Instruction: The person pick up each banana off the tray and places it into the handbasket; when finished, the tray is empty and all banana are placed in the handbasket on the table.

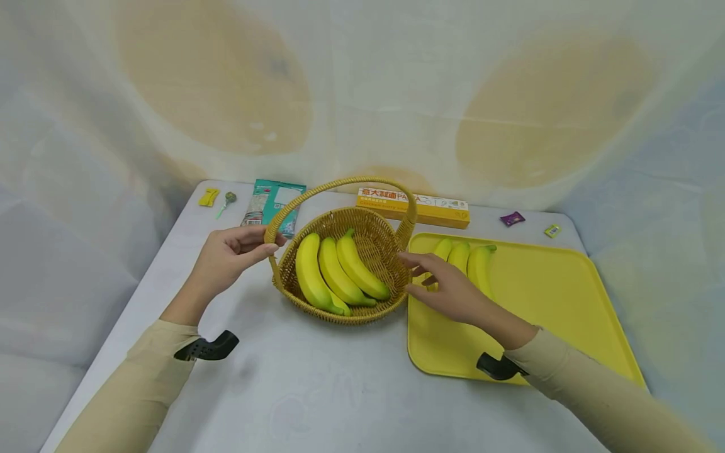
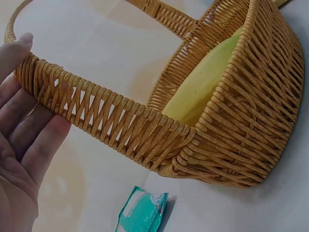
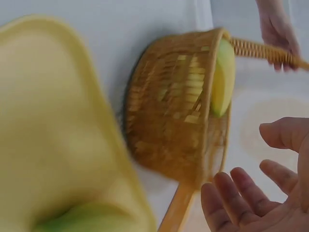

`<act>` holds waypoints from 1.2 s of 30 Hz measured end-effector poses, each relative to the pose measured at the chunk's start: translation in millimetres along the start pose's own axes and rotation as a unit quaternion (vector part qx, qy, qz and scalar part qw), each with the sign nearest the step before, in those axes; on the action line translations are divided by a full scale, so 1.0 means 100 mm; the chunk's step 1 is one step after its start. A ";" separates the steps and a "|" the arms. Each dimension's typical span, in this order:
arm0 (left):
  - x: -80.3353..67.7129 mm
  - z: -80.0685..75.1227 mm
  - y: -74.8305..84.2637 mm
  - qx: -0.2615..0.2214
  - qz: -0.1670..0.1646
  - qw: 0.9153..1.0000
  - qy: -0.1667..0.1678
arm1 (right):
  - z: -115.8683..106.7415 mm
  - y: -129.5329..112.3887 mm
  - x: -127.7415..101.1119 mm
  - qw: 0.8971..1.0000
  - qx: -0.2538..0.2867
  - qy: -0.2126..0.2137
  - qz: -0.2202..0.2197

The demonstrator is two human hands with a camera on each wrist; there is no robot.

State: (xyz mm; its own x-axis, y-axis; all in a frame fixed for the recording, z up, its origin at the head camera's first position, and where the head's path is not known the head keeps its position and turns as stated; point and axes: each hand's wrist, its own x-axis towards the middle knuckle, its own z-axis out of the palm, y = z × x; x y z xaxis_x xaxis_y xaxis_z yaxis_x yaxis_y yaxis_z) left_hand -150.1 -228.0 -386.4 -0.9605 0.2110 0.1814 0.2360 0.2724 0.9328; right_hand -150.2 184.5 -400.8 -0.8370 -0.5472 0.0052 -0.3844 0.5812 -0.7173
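Note:
A woven wicker basket (image 1: 362,319) stands on the white table with several yellow bananas (image 1: 311,274) inside. My left hand (image 1: 226,255) holds the left side of its tall arched handle (image 2: 104,108), thumb on one face and fingers against the other. Beside the basket's right rim is my right hand (image 1: 450,289), fingers spread and relaxed with nothing in them, as the right wrist view shows. Behind that hand, more bananas (image 1: 480,267) lie at the left end of a yellow tray (image 1: 555,302), partly hidden by it.
Behind the basket lie a pasta box (image 1: 436,211) and a teal packet (image 1: 289,192). A yellow-wrapped sweet (image 1: 209,197) and a lollipop (image 1: 229,198) are at the back left. Purple (image 1: 512,218) and yellow-green sweets (image 1: 552,231) sit beyond the tray. Hanging fabric (image 1: 385,94) surrounds the table.

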 end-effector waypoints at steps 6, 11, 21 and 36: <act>-0.01 -0.01 0.02 0.008 -0.002 1.000 0.003 | -0.15 0.39 -0.25 0.996 -0.016 0.051 0.073; -0.02 -0.02 0.02 0.015 -0.007 1.000 0.008 | -0.27 0.72 -0.37 0.982 -0.073 0.109 0.139; -0.01 -0.01 0.00 0.006 0.001 1.000 0.001 | -0.38 1.14 -0.45 0.970 -0.067 0.069 0.224; 0.00 0.00 0.01 0.010 -0.002 1.000 0.002 | -0.54 1.24 -0.62 0.962 -0.104 0.039 0.251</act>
State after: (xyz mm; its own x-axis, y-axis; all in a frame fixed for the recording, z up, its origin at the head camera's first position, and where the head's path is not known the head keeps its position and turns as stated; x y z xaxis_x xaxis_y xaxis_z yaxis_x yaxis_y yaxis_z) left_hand -149.4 -227.9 -385.4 -0.9622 0.2056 0.1785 0.2344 0.2922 0.9272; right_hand -167.1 322.5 -452.5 -0.9609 -0.1239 -0.2476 0.0133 0.8726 -0.4883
